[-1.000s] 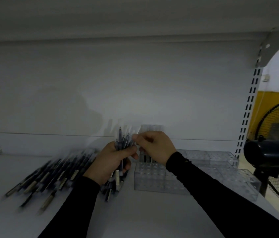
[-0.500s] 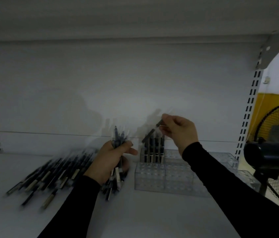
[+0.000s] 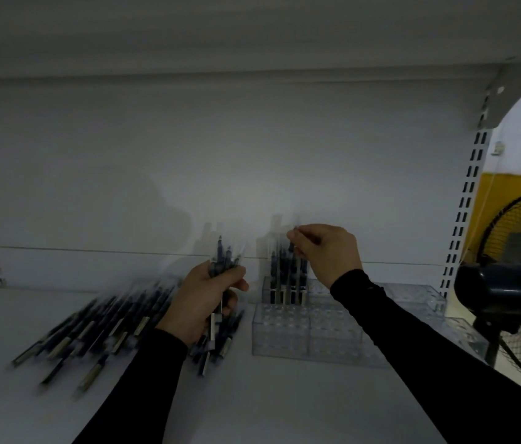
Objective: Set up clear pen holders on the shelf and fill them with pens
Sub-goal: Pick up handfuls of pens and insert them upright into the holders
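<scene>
Left hand (image 3: 201,299) grip: fist wrapped round a bundle of dark pens (image 3: 222,270), frame centre. Right hand (image 3: 326,251) grip: fingertips pinching one thin pen (image 3: 292,248) over the clear plastic grid pen holders (image 3: 304,334) on the white shelf (image 3: 285,405). Loose dark pens (image 3: 92,334) lower left.

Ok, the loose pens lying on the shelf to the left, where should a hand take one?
Take a pen from the loose pile near its middle, pinching across the barrel from above. They lie flat, fanned and overlapping, so an outer pen at the front left edge is easiest. The left hand grips a bundle already; the right hand pinches one pen.
</scene>
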`<act>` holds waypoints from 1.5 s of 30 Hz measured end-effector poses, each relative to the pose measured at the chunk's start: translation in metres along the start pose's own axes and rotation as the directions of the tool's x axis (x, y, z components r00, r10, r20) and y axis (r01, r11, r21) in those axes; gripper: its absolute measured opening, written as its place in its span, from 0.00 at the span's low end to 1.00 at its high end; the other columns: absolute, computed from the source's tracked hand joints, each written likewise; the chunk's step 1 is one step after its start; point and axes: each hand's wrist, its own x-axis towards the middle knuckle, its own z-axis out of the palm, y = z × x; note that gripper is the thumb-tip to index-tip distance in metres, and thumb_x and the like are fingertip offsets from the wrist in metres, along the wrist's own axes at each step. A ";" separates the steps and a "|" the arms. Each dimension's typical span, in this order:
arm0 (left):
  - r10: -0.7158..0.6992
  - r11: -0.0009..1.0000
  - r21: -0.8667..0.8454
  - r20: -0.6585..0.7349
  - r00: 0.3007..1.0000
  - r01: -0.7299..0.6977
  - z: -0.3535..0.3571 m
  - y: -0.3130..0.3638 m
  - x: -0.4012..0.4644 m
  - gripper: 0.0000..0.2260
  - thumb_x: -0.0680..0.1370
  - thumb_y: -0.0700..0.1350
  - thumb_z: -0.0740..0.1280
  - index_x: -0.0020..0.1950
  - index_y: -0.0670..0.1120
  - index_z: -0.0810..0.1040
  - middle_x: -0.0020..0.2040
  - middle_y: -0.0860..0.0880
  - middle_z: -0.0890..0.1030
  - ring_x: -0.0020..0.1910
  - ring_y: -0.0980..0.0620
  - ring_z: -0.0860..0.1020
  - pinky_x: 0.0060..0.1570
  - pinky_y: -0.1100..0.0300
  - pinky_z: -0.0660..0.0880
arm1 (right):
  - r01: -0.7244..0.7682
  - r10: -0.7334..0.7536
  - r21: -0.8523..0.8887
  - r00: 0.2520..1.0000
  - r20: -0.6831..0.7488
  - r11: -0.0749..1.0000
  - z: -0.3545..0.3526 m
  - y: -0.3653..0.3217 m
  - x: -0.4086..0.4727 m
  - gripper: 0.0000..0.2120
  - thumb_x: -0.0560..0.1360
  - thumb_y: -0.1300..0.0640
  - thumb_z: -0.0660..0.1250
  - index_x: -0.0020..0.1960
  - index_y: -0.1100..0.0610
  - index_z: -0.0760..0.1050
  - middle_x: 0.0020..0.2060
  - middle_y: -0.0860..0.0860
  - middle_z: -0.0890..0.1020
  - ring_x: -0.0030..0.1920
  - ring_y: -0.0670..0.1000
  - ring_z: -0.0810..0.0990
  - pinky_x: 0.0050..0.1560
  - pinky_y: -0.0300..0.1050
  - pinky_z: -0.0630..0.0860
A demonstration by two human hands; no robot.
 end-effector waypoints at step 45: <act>-0.002 1.000 -0.025 -0.014 1.000 0.002 0.000 -0.002 0.003 0.12 0.80 0.45 0.66 0.40 0.41 0.71 0.31 0.46 0.71 0.22 0.51 0.65 0.21 0.63 0.64 | -0.032 0.051 0.136 0.989 -0.137 0.990 -0.020 0.000 0.005 0.09 0.76 0.51 0.68 0.48 0.56 0.82 0.36 0.49 0.84 0.36 0.47 0.83 0.46 0.38 0.80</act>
